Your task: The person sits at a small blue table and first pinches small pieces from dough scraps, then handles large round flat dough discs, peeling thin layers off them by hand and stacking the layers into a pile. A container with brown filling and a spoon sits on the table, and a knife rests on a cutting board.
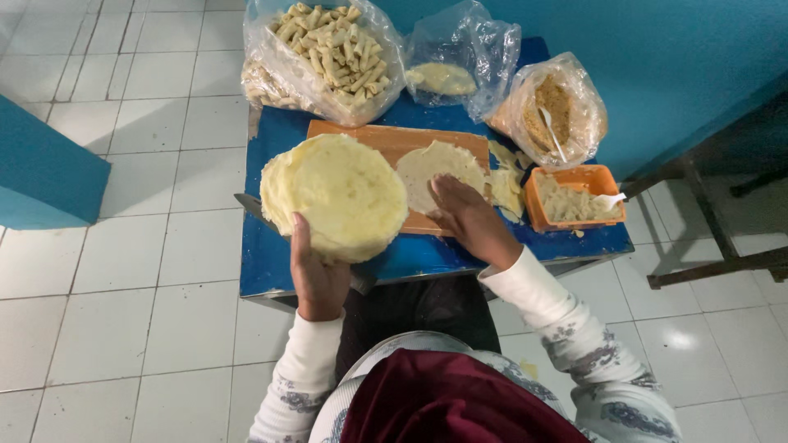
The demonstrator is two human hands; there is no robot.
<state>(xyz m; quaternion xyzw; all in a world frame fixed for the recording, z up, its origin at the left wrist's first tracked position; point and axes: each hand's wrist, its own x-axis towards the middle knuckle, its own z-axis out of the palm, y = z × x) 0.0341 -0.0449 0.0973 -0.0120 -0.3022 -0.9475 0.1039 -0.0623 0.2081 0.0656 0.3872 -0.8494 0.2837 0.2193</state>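
Your left hand (318, 275) grips the near edge of a stack of wrappers (335, 195), thumb up against its side, fingers curled under it and out of sight. The stack is tilted, lifted off the blue table (267, 254) at your side. Your right hand (469, 220) lies flat, fingers together and stretched out, pressing on a single wrapper (431, 168) spread on the wooden board (369, 133). That wrapper sits just beside the stack, to its right. Past the board's right end lie torn scraps (506, 182), and next to them an orange tub (574, 197) of filling with a white spoon (609, 199) in it. At the far edge stand three clear bags: rolls (332, 45), what looks like more wrappers (443, 78), and crumbs (552, 111).
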